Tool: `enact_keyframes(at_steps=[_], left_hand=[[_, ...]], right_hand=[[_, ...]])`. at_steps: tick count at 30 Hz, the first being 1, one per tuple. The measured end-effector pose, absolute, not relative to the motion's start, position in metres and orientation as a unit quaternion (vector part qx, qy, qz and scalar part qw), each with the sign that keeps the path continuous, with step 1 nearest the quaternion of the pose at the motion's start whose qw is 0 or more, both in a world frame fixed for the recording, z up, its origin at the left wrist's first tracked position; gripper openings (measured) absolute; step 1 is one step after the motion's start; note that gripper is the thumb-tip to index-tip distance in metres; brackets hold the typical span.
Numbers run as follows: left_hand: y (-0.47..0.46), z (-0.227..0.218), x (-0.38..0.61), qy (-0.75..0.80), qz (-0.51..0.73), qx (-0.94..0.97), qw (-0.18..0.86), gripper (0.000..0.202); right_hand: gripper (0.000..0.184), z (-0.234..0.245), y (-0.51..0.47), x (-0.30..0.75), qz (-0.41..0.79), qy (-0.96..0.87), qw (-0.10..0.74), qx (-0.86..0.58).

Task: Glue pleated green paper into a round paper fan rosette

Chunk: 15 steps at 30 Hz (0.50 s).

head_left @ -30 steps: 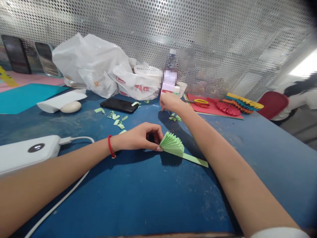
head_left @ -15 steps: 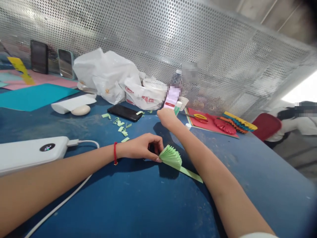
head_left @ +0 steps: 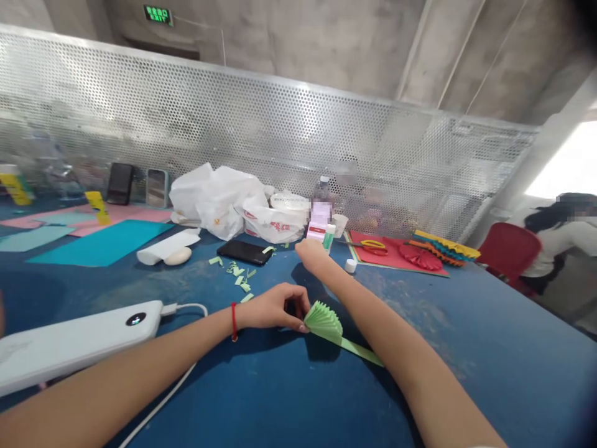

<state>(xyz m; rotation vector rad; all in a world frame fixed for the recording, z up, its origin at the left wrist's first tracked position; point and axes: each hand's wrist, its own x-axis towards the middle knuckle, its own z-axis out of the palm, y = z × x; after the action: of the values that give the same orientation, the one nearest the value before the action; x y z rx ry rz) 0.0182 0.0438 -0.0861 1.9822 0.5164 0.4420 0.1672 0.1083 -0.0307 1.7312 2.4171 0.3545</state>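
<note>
My left hand point(head_left: 275, 308), with a red string bracelet at the wrist, pinches one end of a pleated light-green paper fan point(head_left: 325, 322). A flat green strip point(head_left: 361, 351) runs from the fan toward my right forearm, which covers its far end. My right hand point(head_left: 311, 254) reaches forward in front of a propped phone with a lit pinkish screen point(head_left: 319, 218). Right beside that hand stands a green-and-white glue stick point(head_left: 329, 238). The fingers of my right hand are turned away and mostly hidden, so whether they touch the phone or the glue is unclear.
A white cap point(head_left: 351, 266) lies right of my right hand. Behind are a black phone point(head_left: 245, 252), green scraps point(head_left: 239, 272), white plastic bags point(head_left: 219, 199) and yellow-handled scissors point(head_left: 374, 246) on red paper. A power bank point(head_left: 84, 336) with a cable lies left. A person sits at far right.
The view has tilted upward, showing more wall and an exit sign. Both hands keep nearly the same places over the table; the left still pinches the fan.
</note>
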Motion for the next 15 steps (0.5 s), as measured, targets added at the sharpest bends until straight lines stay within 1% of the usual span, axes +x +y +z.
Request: enact_keyframes(at_steps=[9, 15], left_hand=[[0.043, -0.088, 0.017, 0.212, 0.194, 0.816, 0.502, 0.041], [0.044, -0.089, 0.016, 0.21, 0.197, 0.809, 0.513, 0.035]], right_hand=[[0.036, -0.036, 0.113, 0.18, 0.1, 0.788, 0.063, 0.604], [0.03, -0.033, 0.126, 0.208, 0.058, 0.789, 0.055, 0.609]])
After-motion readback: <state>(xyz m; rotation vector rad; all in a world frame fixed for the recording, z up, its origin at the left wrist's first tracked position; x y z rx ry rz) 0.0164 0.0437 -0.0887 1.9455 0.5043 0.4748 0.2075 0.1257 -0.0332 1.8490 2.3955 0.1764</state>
